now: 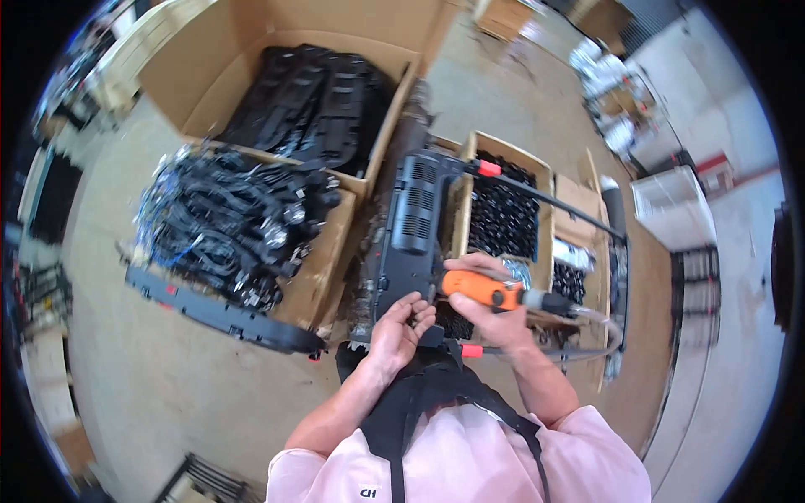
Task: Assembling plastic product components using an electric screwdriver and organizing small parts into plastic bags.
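Note:
My right hand (pixel 496 314) is wrapped around an orange power screwdriver (pixel 478 289), its hose or cable end pointing right and its front end toward a black plastic housing (pixel 407 272). Where the tool's tip sits against the housing is too small to make out. The housing lies lengthwise in front of me and carries a grey vented cover (pixel 413 201) on its far part. At its near end, my left hand (pixel 402 331) is palm up with curled fingers; whatever may be in them is hidden. A black bar frame (pixel 553 201) with red pieces extends right from the housing.
Wooden bins of small black parts (pixel 503 210) stand right of the housing. On the left, a heap of black cable assemblies (pixel 235 222) lies on cardboard, beside a long black part (pixel 222 318). A big cardboard box (pixel 197 92) behind holds black mouldings (pixel 310 105).

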A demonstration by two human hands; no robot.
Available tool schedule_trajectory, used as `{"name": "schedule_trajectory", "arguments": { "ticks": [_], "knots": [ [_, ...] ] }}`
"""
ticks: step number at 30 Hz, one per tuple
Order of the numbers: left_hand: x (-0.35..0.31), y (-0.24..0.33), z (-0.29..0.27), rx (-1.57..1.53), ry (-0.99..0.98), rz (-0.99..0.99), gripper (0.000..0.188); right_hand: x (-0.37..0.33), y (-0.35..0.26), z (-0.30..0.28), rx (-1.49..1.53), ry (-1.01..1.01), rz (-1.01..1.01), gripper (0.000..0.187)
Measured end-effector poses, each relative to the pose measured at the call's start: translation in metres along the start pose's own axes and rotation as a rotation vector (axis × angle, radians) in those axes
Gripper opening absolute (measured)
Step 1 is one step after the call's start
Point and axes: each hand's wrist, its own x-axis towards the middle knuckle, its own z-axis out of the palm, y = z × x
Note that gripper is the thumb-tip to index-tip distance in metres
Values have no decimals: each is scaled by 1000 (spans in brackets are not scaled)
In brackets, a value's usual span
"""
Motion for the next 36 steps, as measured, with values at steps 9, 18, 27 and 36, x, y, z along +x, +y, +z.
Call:
{"name": "schedule_trajectory", "arguments": {
  "ticks": [9, 18, 27, 36],
  "knots": [
    [81, -27, 124, 214, -249, -47, 58, -157, 7, -96, 321, 771, 213, 60],
    [149, -44, 145, 965, -293, 190, 59, -320, 26, -77, 476, 1247, 495, 62],
    [68, -72, 134, 1868, -546, 119, 40, -351, 228, -99, 1022, 1558, 612, 40],
    [43, -134, 109, 2554, -249, -160, 63, -249, 424, -120, 1195, 1243, 663, 32]
  ]
}}
